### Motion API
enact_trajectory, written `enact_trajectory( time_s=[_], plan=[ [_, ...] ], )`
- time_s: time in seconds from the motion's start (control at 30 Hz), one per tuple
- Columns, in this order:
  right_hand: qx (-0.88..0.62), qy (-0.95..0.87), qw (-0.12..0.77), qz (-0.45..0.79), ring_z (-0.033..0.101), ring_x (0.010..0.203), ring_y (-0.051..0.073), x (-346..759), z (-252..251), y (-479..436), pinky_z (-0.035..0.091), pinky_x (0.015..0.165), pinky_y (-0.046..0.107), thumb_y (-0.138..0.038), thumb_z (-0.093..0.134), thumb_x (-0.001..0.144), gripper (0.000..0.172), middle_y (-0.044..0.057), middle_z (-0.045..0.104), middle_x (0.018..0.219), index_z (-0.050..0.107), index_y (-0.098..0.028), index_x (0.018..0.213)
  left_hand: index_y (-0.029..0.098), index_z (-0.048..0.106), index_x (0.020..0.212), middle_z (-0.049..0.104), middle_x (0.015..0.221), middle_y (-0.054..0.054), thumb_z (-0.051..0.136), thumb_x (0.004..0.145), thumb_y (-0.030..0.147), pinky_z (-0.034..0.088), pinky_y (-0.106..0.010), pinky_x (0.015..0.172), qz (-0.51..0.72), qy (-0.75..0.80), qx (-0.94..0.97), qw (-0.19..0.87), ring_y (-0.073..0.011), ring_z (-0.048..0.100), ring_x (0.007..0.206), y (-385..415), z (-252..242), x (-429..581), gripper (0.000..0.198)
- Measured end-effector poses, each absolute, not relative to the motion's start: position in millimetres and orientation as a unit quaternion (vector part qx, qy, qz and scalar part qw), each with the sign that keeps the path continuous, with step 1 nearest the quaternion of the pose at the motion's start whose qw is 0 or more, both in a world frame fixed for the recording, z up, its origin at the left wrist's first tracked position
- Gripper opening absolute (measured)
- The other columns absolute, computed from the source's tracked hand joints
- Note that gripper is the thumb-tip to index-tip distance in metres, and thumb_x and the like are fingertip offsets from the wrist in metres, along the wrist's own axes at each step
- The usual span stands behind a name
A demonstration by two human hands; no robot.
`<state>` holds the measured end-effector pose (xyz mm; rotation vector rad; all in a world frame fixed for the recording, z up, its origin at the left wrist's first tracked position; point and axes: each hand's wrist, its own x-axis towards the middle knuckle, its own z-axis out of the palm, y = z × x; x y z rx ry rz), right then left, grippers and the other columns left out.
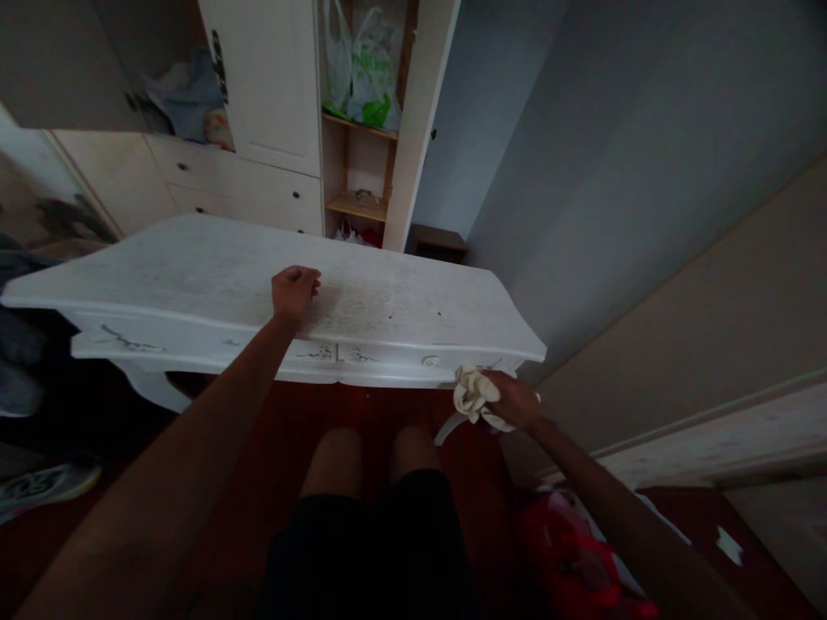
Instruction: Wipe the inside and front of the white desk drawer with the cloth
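Observation:
A white desk with small drawers along its front stands before me. My left hand rests on the desk top near its middle, fingers curled under, with nothing visible in it. My right hand is closed around a crumpled cream cloth, pressed against the desk's lower right front corner, just under the edge. My bare knees show below the desk front.
A white wardrobe stands behind the desk, its open shelves holding plastic bags. A grey wall runs along the right. Red items lie on the dark red floor at lower right. A shoe lies at far left.

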<state>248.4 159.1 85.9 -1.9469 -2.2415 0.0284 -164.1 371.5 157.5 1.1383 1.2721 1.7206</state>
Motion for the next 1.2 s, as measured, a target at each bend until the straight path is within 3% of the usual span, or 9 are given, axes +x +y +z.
enact_trajectory(
  time_s=[0.13,0.37,0.5,0.63,0.77,0.9,1.03,1.13,1.2],
  plan=[
    [-0.587,-0.774,0.211,0.106,0.067,0.103,0.027,242.7,138.4,166.4,0.053,0.09,0.039,-0.028,0.068,0.07,0.054,0.008,0.07,0.119,0.063,-0.022,0.123,0.015,0.061,0.061,0.056,0.053,0.003,0.06,0.061,0.026,0.034,-0.019,0.043,0.666,0.489,0.443,0.348,-0.007,0.047,0.045,373.0,155.3,-165.7,0.011],
    [-0.532,-0.736,0.419,-0.023,0.063,0.111,0.027,209.1,215.7,205.0,0.049,0.098,0.043,-0.024,0.068,0.065,0.065,0.007,0.065,0.126,0.058,-0.021,0.128,0.015,0.061,0.061,0.056,0.053,0.002,0.061,0.059,0.028,0.036,-0.019,0.045,0.663,0.49,0.447,0.347,-0.0072,0.048,0.046,374.4,154.5,-166.3,0.013],
    [-0.519,-0.744,0.413,-0.078,0.059,0.116,0.029,186.6,223.0,247.5,0.047,0.101,0.046,-0.022,0.067,0.066,0.066,0.008,0.063,0.128,0.056,-0.019,0.131,0.015,0.062,0.062,0.056,0.053,0.002,0.061,0.059,0.03,0.036,-0.019,0.045,0.655,0.503,0.445,0.347,-0.0077,0.048,0.046,373.9,154.6,-167.2,0.015],
    [-0.548,-0.768,0.317,-0.099,0.054,0.124,0.031,163.0,203.5,285.3,0.044,0.104,0.046,-0.02,0.064,0.073,0.065,0.013,0.057,0.136,0.051,-0.015,0.136,0.015,0.063,0.062,0.057,0.053,0.002,0.062,0.059,0.032,0.036,-0.02,0.045,0.65,0.509,0.456,0.333,-0.0085,0.048,0.047,373.9,154.1,-168.8,0.017],
    [-0.566,-0.79,0.225,-0.067,0.046,0.132,0.033,144.3,174.3,313.4,0.041,0.107,0.049,-0.018,0.067,0.073,0.078,0.017,0.046,0.147,0.039,-0.013,0.146,0.015,0.063,0.062,0.057,0.054,0.002,0.062,0.059,0.032,0.037,-0.02,0.046,0.651,0.506,0.463,0.325,-0.0088,0.048,0.048,373.9,153.7,-169.2,0.017],
    [-0.555,-0.79,0.259,-0.014,0.041,0.137,0.032,145.9,158.2,335.8,0.038,0.11,0.051,-0.021,0.068,0.073,0.089,0.014,0.038,0.153,0.027,-0.017,0.152,0.016,0.063,0.063,0.057,0.055,0.002,0.061,0.06,0.033,0.036,-0.021,0.046,0.649,0.501,0.463,0.335,-0.0085,0.048,0.047,375.0,151.4,-169.3,0.018],
    [-0.515,-0.804,0.279,0.103,0.033,0.143,0.029,165.4,159.4,344.6,0.027,0.117,0.047,-0.04,0.073,0.074,0.094,0.011,0.032,0.157,0.027,-0.02,0.153,0.016,0.064,0.064,0.057,0.055,0.002,0.062,0.06,0.033,0.037,-0.021,0.046,0.655,0.499,0.457,0.335,-0.0087,0.048,0.047,379.0,147.2,-170.7,0.018],
    [-0.5,-0.781,0.337,0.164,0.029,0.145,0.027,186.8,162.1,340.8,0.023,0.119,0.045,-0.058,0.065,0.079,0.086,0.007,0.03,0.159,0.031,-0.026,0.151,0.016,0.063,0.063,0.057,0.055,0.002,0.062,0.06,0.033,0.038,-0.021,0.047,0.657,0.496,0.455,0.338,-0.009,0.049,0.048,380.4,146.0,-171.1,0.018],
    [-0.501,-0.75,0.405,0.149,0.033,0.143,0.025,206.1,160.2,337.2,0.026,0.118,0.045,-0.063,0.054,0.085,0.072,0.006,0.036,0.156,0.041,-0.028,0.146,0.016,0.063,0.063,0.057,0.054,0.002,0.062,0.06,0.033,0.038,-0.021,0.048,0.656,0.498,0.455,0.339,-0.0091,0.049,0.048,379.5,147.1,-170.6,0.017]
  ],
)
